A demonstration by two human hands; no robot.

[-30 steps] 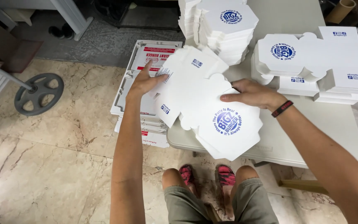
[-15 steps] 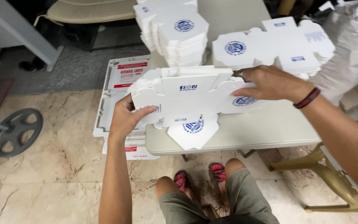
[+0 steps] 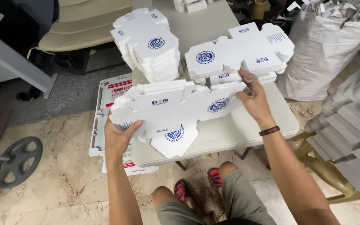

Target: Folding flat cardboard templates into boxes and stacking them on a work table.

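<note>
Head view, both hands (image 3: 119,135) gripping flat box blank (image 3: 176,104)

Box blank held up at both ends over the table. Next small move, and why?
Probably fold the end panels inward: the left hand and right hand grip the white box blank at opposite ends, and it is partly creased but not closed.

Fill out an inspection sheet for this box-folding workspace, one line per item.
Surface: white folding table, near edge bare.
Job's things: white die-cut box blank, partly folded, held above the table.
Clutter: two stacks of flat blanks, left stack and right stack.
Grippers: left hand grips the blank's left end; right hand pinches its right end.
Cables: nothing seen.
Surroundings: white sack, weight plate, marble floor.
</note>
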